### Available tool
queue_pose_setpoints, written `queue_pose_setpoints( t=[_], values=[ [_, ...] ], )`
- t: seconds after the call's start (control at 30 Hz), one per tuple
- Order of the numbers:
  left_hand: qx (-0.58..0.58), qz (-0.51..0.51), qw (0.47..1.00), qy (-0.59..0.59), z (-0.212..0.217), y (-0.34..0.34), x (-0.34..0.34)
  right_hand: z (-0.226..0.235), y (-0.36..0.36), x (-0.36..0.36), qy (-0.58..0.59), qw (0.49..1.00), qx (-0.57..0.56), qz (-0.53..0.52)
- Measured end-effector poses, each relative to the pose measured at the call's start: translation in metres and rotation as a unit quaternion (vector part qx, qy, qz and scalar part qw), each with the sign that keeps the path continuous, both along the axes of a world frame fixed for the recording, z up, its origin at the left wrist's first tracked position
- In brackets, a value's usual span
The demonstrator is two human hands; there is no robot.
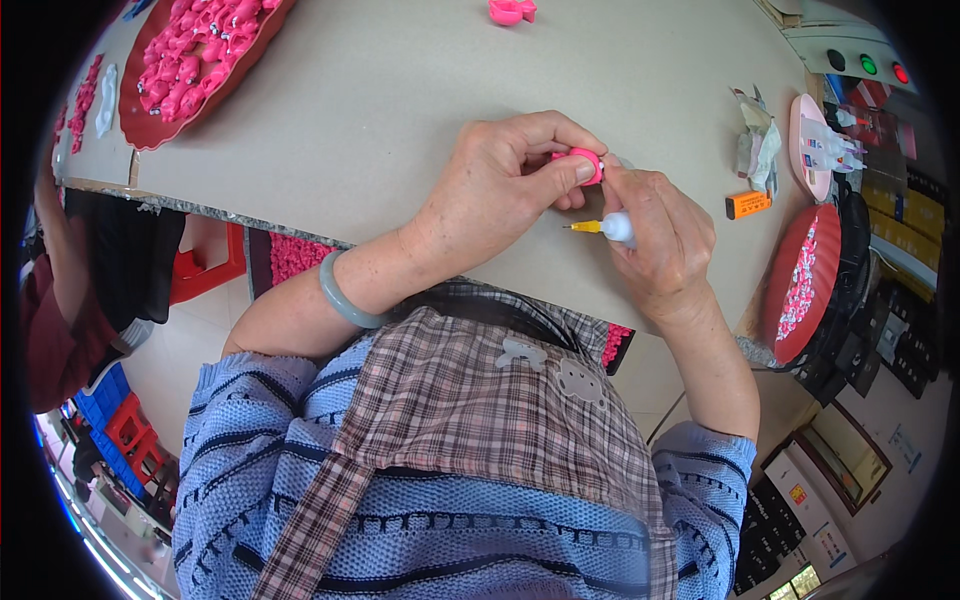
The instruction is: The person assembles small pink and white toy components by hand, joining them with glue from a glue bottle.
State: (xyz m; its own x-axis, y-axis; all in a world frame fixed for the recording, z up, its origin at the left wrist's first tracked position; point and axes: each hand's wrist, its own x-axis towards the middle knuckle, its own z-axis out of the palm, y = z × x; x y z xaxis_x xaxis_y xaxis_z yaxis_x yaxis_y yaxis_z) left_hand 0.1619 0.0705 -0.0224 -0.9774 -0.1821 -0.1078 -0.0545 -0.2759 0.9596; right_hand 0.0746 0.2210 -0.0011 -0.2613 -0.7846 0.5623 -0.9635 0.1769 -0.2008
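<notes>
A small, bright pink plastic figure (582,158) is pinched between the thumb and fingers of my left hand (485,185), above the table. My right hand (668,240) is close beside it, its thumb and index fingertips meeting at the figure's right side, where something small may be held but is too hidden to tell. The same hand keeps a small white squeeze bottle (619,229) tucked in its lower fingers. The bottle's yellow needle tip (583,227) points left, below the figure and apart from it. Another pink figure (512,11) lies at the table's far edge.
A red scalloped tray (133,128) heaped with pink figures stands far left. On the right are an orange box (748,206), crumpled wrapping (758,150), a pink dish (800,110) with squeeze bottles, and a red tray (782,335) of small pieces. Another person's sleeve (55,345) shows left.
</notes>
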Motion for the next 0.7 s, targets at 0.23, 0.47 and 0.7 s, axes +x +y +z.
queue_pose_setpoints(
  t=[0.23,0.47,0.7],
  values=[
    [-0.002,0.005,1.0,-0.002,-0.0021,0.0002,-0.0001,-0.0032,0.0016,-0.0024,0.005,1.0,0.004,-0.001],
    [-0.011,0.001,1.0,0.002,-0.0024,-0.0005,-0.0007,-0.0072,0.0014,-0.0042,-0.002,1.0,-0.006,0.001],
    [-0.005,0.006,1.0,0.004,-0.0021,0.0,-0.0008,-0.0079,0.0012,-0.0046,-0.003,1.0,-0.008,0.004]
  ],
)
